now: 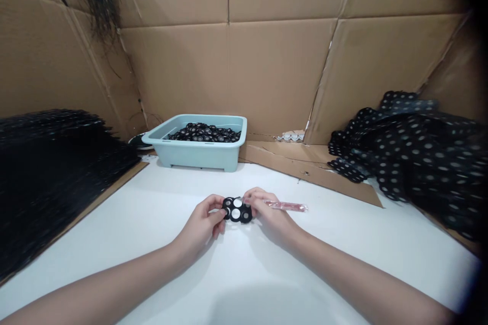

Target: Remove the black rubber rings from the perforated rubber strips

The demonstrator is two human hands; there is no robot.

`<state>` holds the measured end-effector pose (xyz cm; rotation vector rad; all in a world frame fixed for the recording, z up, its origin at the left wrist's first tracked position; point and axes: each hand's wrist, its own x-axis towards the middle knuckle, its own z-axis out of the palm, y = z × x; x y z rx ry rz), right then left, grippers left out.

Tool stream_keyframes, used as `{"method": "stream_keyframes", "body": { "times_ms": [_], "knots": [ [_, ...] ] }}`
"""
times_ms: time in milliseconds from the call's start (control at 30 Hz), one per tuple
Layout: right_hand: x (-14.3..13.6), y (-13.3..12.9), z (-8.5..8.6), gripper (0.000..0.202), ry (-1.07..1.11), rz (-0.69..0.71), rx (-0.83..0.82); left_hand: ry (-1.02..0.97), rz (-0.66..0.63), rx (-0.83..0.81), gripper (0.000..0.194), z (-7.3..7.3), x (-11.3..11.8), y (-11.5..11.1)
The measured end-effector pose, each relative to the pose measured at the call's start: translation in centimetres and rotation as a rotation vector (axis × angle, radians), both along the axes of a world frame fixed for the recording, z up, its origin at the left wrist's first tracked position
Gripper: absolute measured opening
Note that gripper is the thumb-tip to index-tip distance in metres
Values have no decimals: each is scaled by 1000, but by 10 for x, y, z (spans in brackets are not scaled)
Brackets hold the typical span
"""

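Over the white tabletop, a small black piece with round openings and pale discs is held between my two hands. My left hand pinches its left end between thumb and fingers. With fingers closed, my right hand is at the piece's right end and grips a slim pinkish stick with a clear covering, which sticks out to the right. The stick's front tip is hard to make out against the piece. Two bright white discs show in the middle of the piece; the others look greyer.
A light blue plastic basin heaped with black ringed pieces stands behind my hands. Dark stacked material lies left. A pile of black dotted material is at right. Cardboard walls enclose the white table.
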<state>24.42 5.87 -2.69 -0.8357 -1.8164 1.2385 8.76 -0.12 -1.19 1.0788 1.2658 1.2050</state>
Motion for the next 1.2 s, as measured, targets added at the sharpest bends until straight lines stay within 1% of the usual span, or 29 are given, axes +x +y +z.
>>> {"method": "stream_keyframes", "body": {
  "times_ms": [33, 67, 100, 133, 200, 233, 267, 400, 533, 633, 733, 767, 800, 833, 900, 933, 967, 1033, 1100, 1200],
  "knots": [
    [2, 3, -1, 32, -21, -60, 43, -5, 1, -1, 13, 0, 0, 0],
    [4, 7, -2, 31, -91, -124, 119, -10, 3, 2, 14, 0, 0, 0],
    [7, 10, -3, 31, -227, -194, 236, -15, 7, 6, 13, -1, 0, 0],
    [9, 14, -4, 29, -407, -260, 374, -23, 11, 10, 12, -1, 0, 0],
    [14, 19, -4, 24, -768, -350, 619, -41, 23, 21, 11, -1, 0, 0],
    [15, 22, -4, 21, -887, -367, 683, -46, 29, 21, 11, 0, 0, 0],
    [16, 24, -3, 19, -958, -372, 711, -48, 33, 19, 10, 0, 0, 0],
    [18, 28, -1, 12, -1019, -357, 729, -46, 42, 1, 7, 3, 1, -2],
    [19, 30, -3, 16, -1030, -373, 732, -24, 46, 27, 17, 4, 2, -4],
    [21, 31, -2, 16, -997, -376, 732, -20, 62, 23, 21, 1, 1, -4],
    [19, 25, 4, 16, -914, -372, 746, -45, 78, 11, 22, -1, -1, -3],
    [17, 21, 6, 17, -838, -351, 725, -61, 71, 14, 22, -2, -1, -3],
    [15, 16, 9, 19, -731, -303, 667, -80, 58, 21, 22, -3, 0, -3],
    [11, 11, 11, 21, -603, -223, 574, -100, 40, 30, 23, -3, 1, -4],
    [5, 1, 14, 24, -363, -9, 333, -123, 5, 46, 23, -4, 3, -4],
    [1, -4, 14, 23, -290, 83, 227, -120, -9, 54, 23, -4, 4, -4],
    [-1, -8, 14, 19, -265, 144, 159, -105, -22, 65, 23, -4, 5, -4],
    [-5, -14, 13, 14, -260, 183, 81, -44, -35, 102, 19, -5, 5, -4],
    [-6, -18, 11, 15, -264, 176, 27, 63, -20, 168, 14, -5, 4, -5],
    [-6, -21, 9, 16, -256, 180, 6, 255, -20, 269, 10, -3, 2, -8]
  ]
}}
